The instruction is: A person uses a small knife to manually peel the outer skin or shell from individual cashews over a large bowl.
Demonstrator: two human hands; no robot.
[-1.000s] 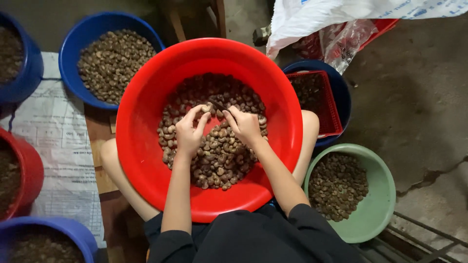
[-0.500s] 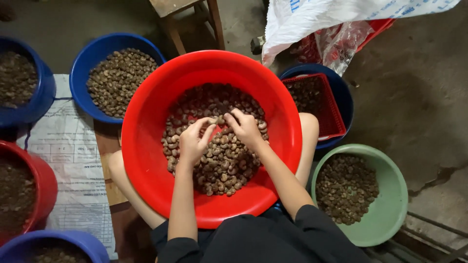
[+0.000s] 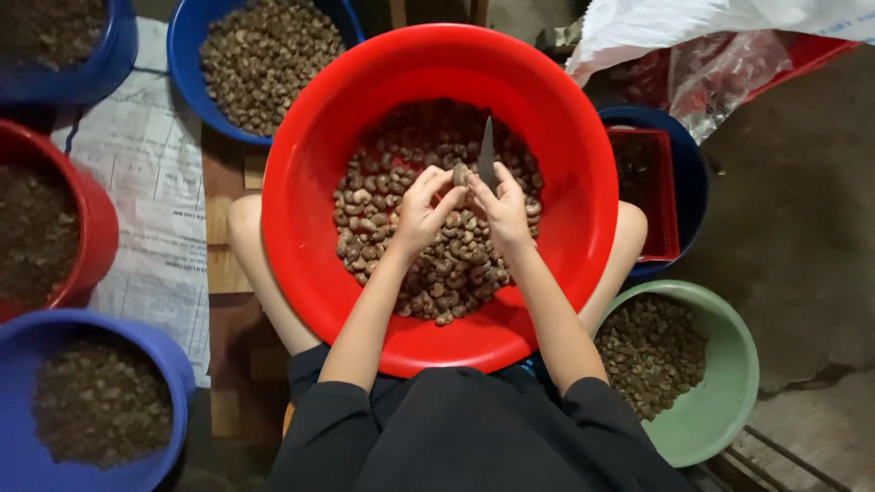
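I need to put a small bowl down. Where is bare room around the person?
Bare concrete floor lies right of the green basin. The printed sheet between the left basins has some room. Basins crowd close around the red basin.

A single head-worn camera looks almost straight down from above the person's own lap, close enough that the large round red plastic basin (image 3: 314,228) fills the middle. Both forearms enter from the bottom edge. The left hand (image 3: 417,214) and right hand (image 3: 503,210) meet just above centre, with further tubs cropped on either side of them.
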